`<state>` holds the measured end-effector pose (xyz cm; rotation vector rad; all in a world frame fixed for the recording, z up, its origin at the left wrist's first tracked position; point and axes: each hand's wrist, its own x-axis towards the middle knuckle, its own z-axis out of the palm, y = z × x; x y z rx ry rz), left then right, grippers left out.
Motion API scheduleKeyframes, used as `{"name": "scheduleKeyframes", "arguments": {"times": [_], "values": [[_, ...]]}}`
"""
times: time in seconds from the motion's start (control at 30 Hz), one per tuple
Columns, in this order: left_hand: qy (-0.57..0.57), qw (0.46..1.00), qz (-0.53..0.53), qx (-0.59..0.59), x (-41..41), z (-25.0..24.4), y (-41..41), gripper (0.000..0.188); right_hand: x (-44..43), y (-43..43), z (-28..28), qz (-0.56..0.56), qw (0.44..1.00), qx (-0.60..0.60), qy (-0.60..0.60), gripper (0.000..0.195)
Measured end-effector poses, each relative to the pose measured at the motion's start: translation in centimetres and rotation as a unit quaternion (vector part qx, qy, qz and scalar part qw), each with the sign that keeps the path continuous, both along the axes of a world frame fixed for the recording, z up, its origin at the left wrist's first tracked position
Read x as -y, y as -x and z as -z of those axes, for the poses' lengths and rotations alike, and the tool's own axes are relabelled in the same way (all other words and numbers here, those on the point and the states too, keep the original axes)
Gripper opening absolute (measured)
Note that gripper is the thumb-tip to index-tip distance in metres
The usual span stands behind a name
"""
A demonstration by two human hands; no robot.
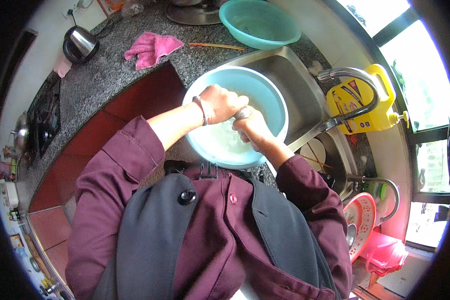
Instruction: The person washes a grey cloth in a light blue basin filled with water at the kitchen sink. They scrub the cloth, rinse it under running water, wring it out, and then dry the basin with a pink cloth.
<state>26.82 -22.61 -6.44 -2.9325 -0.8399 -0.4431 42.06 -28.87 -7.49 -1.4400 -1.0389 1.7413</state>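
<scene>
A light blue plastic basin with cloudy, sudsy water stands at the edge of the stainless steel sink. Above the water, my left hand and my right hand are closed close together on a small grey bunched item, seemingly wet cloth. Part of it bulges out at the top of my right fist; the rest is hidden by my fingers. My left wrist bears a dark band and a bracelet.
A pink cloth, chopsticks and a green basin lie on the granite counter. A curved faucet and a yellow pump jug stand right of the sink. A second sink compartment holds a white dish.
</scene>
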Motion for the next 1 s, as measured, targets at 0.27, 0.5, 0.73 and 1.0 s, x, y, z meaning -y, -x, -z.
{"name": "scheduleKeyframes", "arguments": {"times": [0.27, 0.5, 0.73, 1.0], "values": [[-0.119, 0.991, 0.052, 0.033, -1.8, -0.2, -1.0, 0.003, 0.5, -0.6, -0.4, 0.040, 0.972, -0.224, 0.051, 0.024], [-0.111, 0.984, -0.057, 0.128, -1.6, 0.9, -1.3, 0.009, -0.3, -1.1, 1.8, 0.015, 0.893, -0.450, -0.001, 0.014], [0.204, 0.937, -0.178, 0.221, 0.6, 1.9, -1.7, 0.048, -1.2, -1.2, 2.2, 0.209, 0.922, -0.326, -0.009, 0.025], [0.625, 0.617, -0.131, 0.461, -0.1, 1.6, -0.5, 0.019, -1.9, -1.2, 1.9, 0.189, 0.903, -0.370, -0.112, 0.031]]}}
